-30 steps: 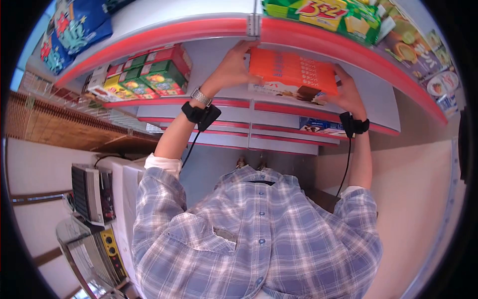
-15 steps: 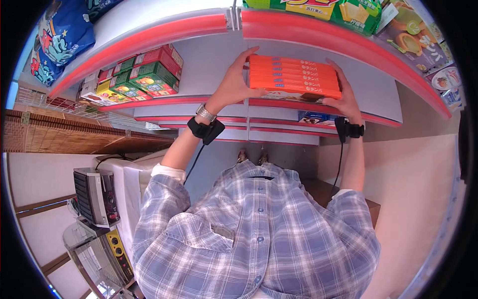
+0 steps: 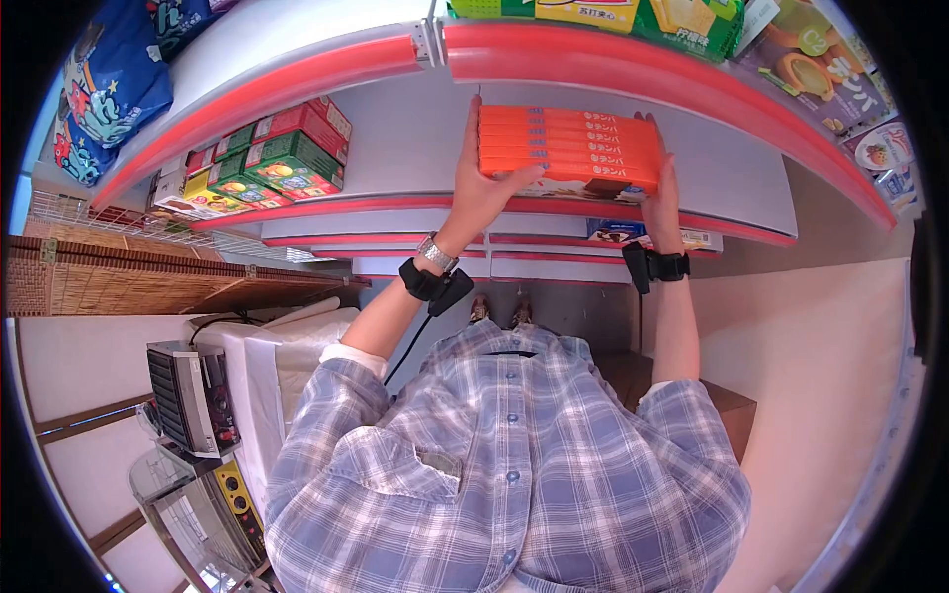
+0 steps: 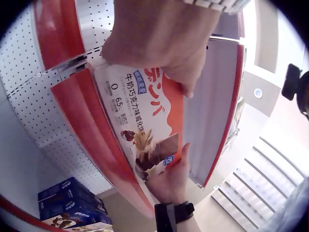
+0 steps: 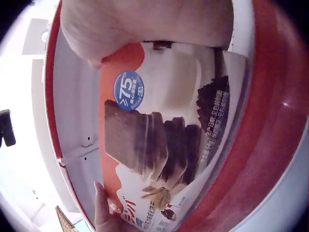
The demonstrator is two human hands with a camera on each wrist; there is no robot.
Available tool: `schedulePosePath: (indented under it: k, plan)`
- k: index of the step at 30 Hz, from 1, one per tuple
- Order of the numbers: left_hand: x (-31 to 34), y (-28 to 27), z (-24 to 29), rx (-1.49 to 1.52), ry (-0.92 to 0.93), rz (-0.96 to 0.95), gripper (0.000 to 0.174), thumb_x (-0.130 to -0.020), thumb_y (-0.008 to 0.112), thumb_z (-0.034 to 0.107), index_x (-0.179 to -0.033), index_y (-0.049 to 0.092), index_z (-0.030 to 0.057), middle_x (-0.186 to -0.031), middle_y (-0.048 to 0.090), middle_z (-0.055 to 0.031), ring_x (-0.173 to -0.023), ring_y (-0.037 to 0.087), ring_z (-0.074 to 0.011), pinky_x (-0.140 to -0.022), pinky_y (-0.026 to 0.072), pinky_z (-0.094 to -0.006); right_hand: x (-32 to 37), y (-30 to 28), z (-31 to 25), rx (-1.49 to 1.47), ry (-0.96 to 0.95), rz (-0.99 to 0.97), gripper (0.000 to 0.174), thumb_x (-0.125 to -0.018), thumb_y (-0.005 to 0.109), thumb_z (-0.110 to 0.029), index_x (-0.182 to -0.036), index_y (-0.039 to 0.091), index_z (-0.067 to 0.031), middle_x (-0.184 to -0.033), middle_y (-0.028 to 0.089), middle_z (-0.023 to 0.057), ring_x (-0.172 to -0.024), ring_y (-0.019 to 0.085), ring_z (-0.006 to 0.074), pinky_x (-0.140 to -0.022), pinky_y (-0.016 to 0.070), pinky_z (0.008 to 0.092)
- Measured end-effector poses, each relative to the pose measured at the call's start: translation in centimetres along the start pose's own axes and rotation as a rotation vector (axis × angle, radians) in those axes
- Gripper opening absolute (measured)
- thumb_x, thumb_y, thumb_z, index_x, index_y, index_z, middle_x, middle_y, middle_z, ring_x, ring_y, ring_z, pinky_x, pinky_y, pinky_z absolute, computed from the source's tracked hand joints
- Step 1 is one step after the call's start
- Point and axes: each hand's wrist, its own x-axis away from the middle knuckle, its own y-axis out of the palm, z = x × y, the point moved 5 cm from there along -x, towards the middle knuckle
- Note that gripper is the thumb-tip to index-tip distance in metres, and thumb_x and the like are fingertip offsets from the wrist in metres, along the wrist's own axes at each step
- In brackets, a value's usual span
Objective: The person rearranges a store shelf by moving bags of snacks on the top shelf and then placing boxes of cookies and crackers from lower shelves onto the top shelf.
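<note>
In the head view, several orange-and-white chocolate wafer boxes [image 3: 563, 143] stand packed in a row at the shelf's front edge, printed top edges upward. My left hand [image 3: 481, 198] grips the left end, thumb laid across the front. At the right end my right hand [image 3: 660, 198] holds the row with its thumb up; its other fingers are partly hidden behind the boxes. The left wrist view shows the white front face [image 4: 145, 111] with wafer pictures, and the right hand [image 4: 171, 181] below. Up close in the right wrist view is the wafer picture [image 5: 149, 140].
Red-edged shelves bound the space: an upper shelf edge [image 3: 633, 79] overhangs the hands. Green, red and yellow boxes [image 3: 272, 163] sit left on the same shelf. Green biscuit packs [image 3: 633, 15] and blue bags [image 3: 114, 99] lie above. Blue boxes [image 4: 72, 203] are lower down.
The wafer boxes' tops, blurred a second ago, now face up sharply. Both hands and boxes sit slightly further left in the head view, which has itself shifted. The right thumb has come up off the front.
</note>
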Motion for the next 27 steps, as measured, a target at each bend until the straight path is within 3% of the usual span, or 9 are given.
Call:
schedulePosePath:
  k: [3,6,10,12,16,18,22,24,27]
  plan:
    - [-0.4,-0.2,-0.5,0.021,-0.006,0.012,0.113,-0.08,0.082,0.01,-0.157,-0.001,-0.0011,-0.137,0.052,-0.0192,-0.118,0.06,-0.0205,-0.095,0.0538,-0.034,0.1,-0.5,0.5,-0.021,0.067,0.06,0.069,-0.106,0.031,-0.053,-0.154,0.031,-0.0028,-0.155,0.039,0.0126,-0.143,0.037,0.0218,-0.118,0.0266,0.0363]
    - [-0.8,-0.4,-1.0,-0.02,-0.008,0.028,0.108,-0.082,0.082,0.014,-0.156,0.005,-0.0041,-0.136,0.054,-0.019,-0.118,0.06,-0.0206,-0.095,0.0531,-0.033,0.0,-0.3,0.4,-0.09,0.113,0.148,0.069,-0.106,0.03,-0.054,-0.151,0.035,-0.0016,-0.151,0.045,0.0116,-0.138,0.042,0.0211,-0.115,0.0303,0.0358]
    - [-1.0,-0.7,-1.8,-0.052,-0.052,0.052,0.1,-0.085,0.079,0.018,-0.154,0.012,-0.0072,-0.134,0.056,-0.0185,-0.118,0.059,-0.0195,-0.094,0.0525,-0.0323,-0.4,-0.9,1.3,-0.124,0.106,0.12,0.07,-0.107,0.032,-0.051,-0.152,0.032,0.0023,-0.153,0.041,0.0144,-0.141,0.038,0.0219,-0.117,0.026,0.0335]
    - [-1.0,-0.8,-2.1,0.042,-0.127,0.1,0.089,-0.09,0.074,0.02,-0.153,0.017,-0.0061,-0.132,0.058,-0.0176,-0.119,0.058,-0.0184,-0.093,0.0528,-0.0323,-0.6,-0.9,1.0,-0.034,0.046,0.165,0.059,-0.106,0.043,-0.045,-0.143,0.044,0.0007,-0.141,0.053,0.0089,-0.129,0.049,0.0166,-0.11,0.0352,0.0321]
    - [-1.0,-0.7,-2.8,0.098,-0.202,0.09,0.082,-0.094,0.07,0.02,-0.153,0.019,-0.0041,-0.131,0.059,-0.0167,-0.116,0.06,-0.0177,-0.091,0.0537,-0.0315,-0.6,-0.6,1.0,0.134,0.098,0.151,0.062,-0.105,0.049,-0.04,-0.149,0.037,0.0016,-0.145,0.049,0.014,-0.133,0.044,0.0184,-0.114,0.0296,0.0311]
    - [-0.8,-0.5,-2.3,0.081,-0.271,0.11,0.077,-0.096,0.068,0.021,-0.153,0.022,-0.0026,-0.13,0.06,-0.0168,-0.112,0.063,-0.0176,-0.088,0.0544,-0.0303,-1.0,-0.5,1.3,0.176,0.104,0.081,0.048,-0.104,0.055,-0.029,-0.141,0.046,0.0002,-0.134,0.057,0.0098,-0.123,0.053,0.0148,-0.106,0.0381,0.0296]
    - [-1.0,-0.7,-2.5,0.057,-0.241,0.092,0.077,-0.096,0.068,0.024,-0.152,0.023,-0.0032,-0.129,0.06,-0.0172,-0.109,0.065,-0.0175,-0.087,0.0549,-0.0297,-0.9,-0.6,1.2,0.213,0.067,0.13,0.049,-0.103,0.056,-0.03,-0.141,0.046,0.0001,-0.133,0.058,0.0107,-0.121,0.055,0.0163,-0.106,0.0387,0.03]
    - [-1.0,-0.9,-2.2,0.059,-0.265,0.08,0.075,-0.095,0.069,0.025,-0.15,0.026,-0.0037,-0.128,0.061,-0.0175,-0.11,0.064,-0.0178,-0.088,0.0546,-0.03,-1.3,-0.7,1.2,0.225,0.052,0.093,0.061,-0.101,0.06,-0.034,-0.146,0.041,0.002,-0.139,0.054,0.0138,-0.128,0.049,0.0185,-0.11,0.035,0.0307]
    - [-1.5,-1.1,-2.1,0.039,-0.238,0.042,0.075,-0.092,0.072,0.023,-0.149,0.029,-0.0037,-0.127,0.062,-0.0175,-0.111,0.064,-0.018,-0.09,0.0539,-0.0308,-1.5,-1.3,1.7,0.2,0.063,0.105,0.064,-0.1,0.061,-0.036,-0.147,0.04,0.0023,-0.14,0.054,0.0148,-0.128,0.049,0.0187,-0.11,0.0349,0.0312]
